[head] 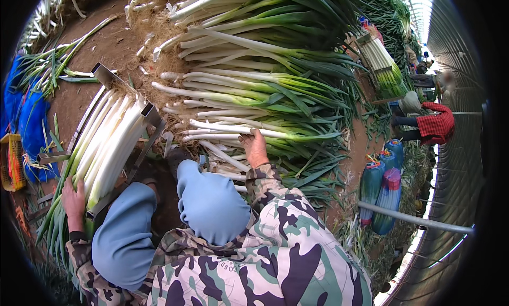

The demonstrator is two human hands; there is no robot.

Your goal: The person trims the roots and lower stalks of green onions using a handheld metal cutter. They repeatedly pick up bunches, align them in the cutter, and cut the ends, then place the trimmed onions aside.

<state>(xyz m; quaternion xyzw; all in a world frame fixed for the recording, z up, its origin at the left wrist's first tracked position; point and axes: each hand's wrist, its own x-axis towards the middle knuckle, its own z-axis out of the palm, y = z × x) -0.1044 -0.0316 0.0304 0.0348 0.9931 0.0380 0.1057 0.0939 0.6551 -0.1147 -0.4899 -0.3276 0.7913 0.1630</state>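
My left hand (74, 200) lies on the green part of a bundle of trimmed large green onions (115, 139), which rests in a metal frame (153, 117) at my left. My right hand (254, 147) reaches over a long pile of large green onions (238, 93) on the ground before me, its thumb and fingers on the stalk of one green onion (222, 127) at the pile's near side. The stalks lie with white, rooted ends to the left and dark green leaves to the right.
Blue bags (33, 127) and a yellow plastic crate (14, 163) sit far left. At the right are wrapped onion bundles (372, 186), a metal pipe (413, 217), and another filled metal frame (383, 69). A person in a red checked shirt (437, 123) bends nearby.
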